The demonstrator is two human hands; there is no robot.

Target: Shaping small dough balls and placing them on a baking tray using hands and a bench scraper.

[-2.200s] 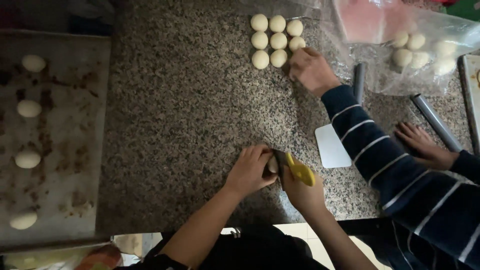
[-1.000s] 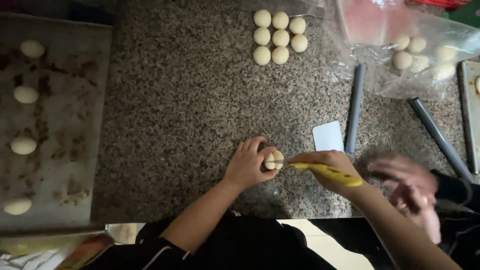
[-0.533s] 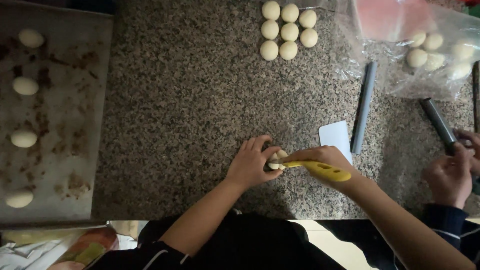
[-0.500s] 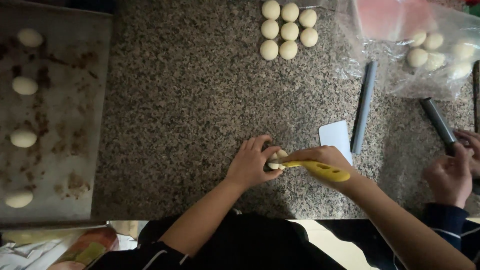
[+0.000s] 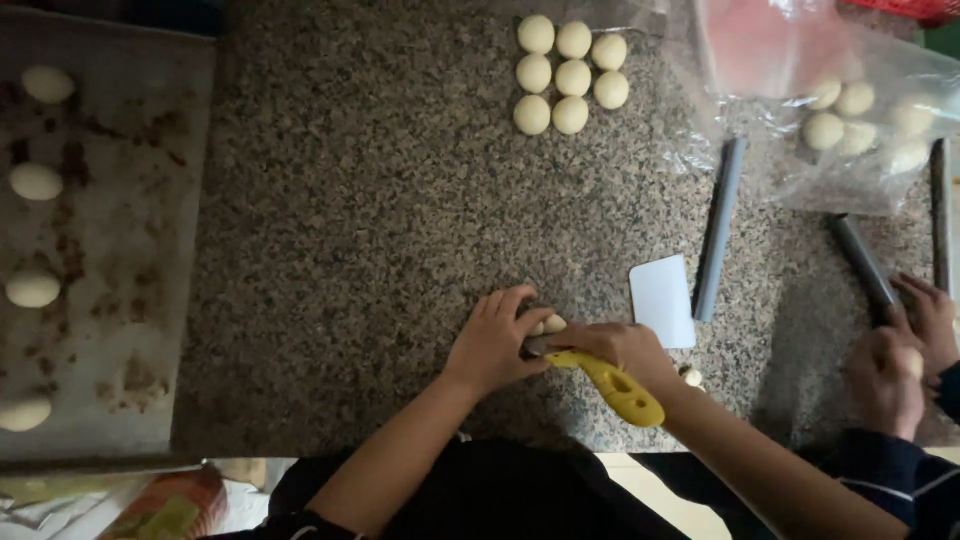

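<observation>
Head view, looking down at a speckled stone counter [image 5: 380,250]. Left hand [image 5: 495,345] is curled down over a small dough ball [image 5: 548,325], fingers cupping and pinning it to the counter. Right hand [image 5: 620,350] is closed around a yellow-handled tool [image 5: 612,385], whose front end meets the dough between the two hands; the working end is mostly hidden, so I can't tell what kind of blade it is. To do this well, my read: keep the left fingertips clear of the tool's edge, hold the ball steady without squashing it, press straight.

Just right of the right hand: white plastic scraper [image 5: 663,300], a grey rod [image 5: 720,228] beside it, a small dough scrap [image 5: 690,377] at the wrist. Far ahead of the hands: eight dough balls in rows [image 5: 568,75]. Far right: clear plastic bag [image 5: 850,110] with more balls, and another person's hands [image 5: 905,350] on a second grey rod [image 5: 862,262]. Well left of the left hand: stained baking tray [image 5: 130,260] with a column of dough balls [image 5: 34,183].
</observation>
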